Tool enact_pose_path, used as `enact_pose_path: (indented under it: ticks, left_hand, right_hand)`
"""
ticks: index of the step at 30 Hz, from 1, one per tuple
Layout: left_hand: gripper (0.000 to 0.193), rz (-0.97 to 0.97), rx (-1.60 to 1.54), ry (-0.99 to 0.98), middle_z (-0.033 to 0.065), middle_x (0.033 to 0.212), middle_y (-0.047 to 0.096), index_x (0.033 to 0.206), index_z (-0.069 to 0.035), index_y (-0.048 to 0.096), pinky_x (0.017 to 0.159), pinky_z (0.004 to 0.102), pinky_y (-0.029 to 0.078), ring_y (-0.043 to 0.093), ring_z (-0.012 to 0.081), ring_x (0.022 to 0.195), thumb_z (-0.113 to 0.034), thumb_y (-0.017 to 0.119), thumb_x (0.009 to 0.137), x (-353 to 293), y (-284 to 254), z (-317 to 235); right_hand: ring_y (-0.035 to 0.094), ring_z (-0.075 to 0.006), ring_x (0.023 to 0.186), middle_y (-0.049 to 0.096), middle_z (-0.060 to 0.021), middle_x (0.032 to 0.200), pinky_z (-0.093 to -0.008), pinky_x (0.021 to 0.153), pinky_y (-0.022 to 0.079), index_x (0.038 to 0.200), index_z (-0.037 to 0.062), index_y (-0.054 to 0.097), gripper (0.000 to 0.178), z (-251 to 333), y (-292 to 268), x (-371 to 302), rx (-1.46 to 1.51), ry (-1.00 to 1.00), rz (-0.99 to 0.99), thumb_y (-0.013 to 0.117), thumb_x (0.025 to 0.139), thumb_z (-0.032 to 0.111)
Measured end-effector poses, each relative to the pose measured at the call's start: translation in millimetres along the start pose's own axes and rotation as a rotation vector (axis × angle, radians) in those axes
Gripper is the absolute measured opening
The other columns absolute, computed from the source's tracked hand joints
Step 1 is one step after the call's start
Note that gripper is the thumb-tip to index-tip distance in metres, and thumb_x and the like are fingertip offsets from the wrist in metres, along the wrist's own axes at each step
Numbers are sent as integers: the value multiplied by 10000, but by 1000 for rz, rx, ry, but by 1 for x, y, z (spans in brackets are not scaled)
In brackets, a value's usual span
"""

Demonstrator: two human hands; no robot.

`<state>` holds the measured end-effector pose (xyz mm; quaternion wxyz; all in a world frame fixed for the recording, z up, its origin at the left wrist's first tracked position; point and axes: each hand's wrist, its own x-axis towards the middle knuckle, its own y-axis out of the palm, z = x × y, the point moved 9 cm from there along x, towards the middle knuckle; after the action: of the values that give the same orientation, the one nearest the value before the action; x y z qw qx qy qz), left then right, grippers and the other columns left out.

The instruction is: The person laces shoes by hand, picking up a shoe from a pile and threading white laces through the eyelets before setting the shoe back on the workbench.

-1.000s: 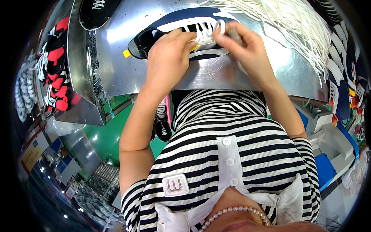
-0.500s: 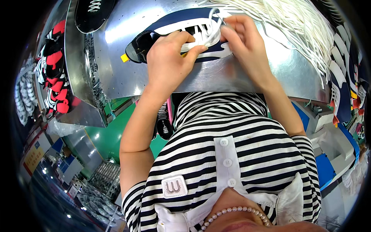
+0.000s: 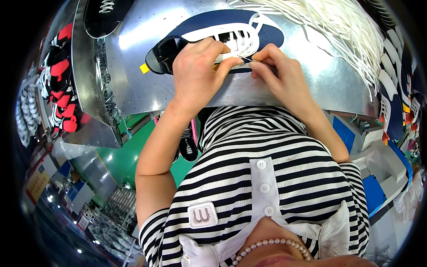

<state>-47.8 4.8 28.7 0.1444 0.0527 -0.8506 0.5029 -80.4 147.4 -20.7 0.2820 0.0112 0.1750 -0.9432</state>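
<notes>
A navy sneaker (image 3: 195,21) with a white lacing panel lies on its sole on the metal table, toe to the right. A white shoelace (image 3: 242,43) crosses its eyelets, and one loop rises above the toe end. My left hand (image 3: 198,69) grips the near side of the sneaker, thumb and fingers closed at the edge of the lacing panel and partly hiding it. Just right of it, my right hand (image 3: 280,73) pinches a thin white end of the shoelace between thumb and forefinger, close to my left thumb tip.
A big bundle of white laces (image 3: 338,35) spreads over the table's right side. Beyond its right edge hang navy and white shoes (image 3: 389,98). A black shoe (image 3: 106,15) sits at the far left, and red, black and white shoes (image 3: 62,84) stand left of the metal table (image 3: 147,89).
My right hand has come from the far side of the lacing down toward me, beside my left thumb. The left hand stays on the sneaker. The lace loop near the toe has shifted.
</notes>
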Motion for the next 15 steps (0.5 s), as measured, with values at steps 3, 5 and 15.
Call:
enact_pose_path:
  ticks: [3,5,15]
  left_hand:
    - [257,26,-62,24,68,716,607,814,-48,662,600,345,437,581,258,641,-230,822,727,-5,1,-4]
    - [238,41,-89,40,75,704,597,816,-41,656,584,344,431,576,260,630,-186,823,727,-10,1,-9]
    - [193,22,-126,73,121,732,597,851,-18,640,574,364,438,573,282,649,-73,789,741,-22,4,-21]
  right_hand:
    - [673,-282,638,676,-102,690,-362,588,501,935,33,564,142,2,1,-2,-43,24,53,637,909,153]
    - [665,-301,636,664,-107,676,-387,579,496,937,37,556,145,7,3,-5,-171,-19,34,633,909,157]
    - [658,-332,628,654,-114,676,-429,567,499,964,41,519,180,17,21,-4,-425,-202,-43,617,904,180]
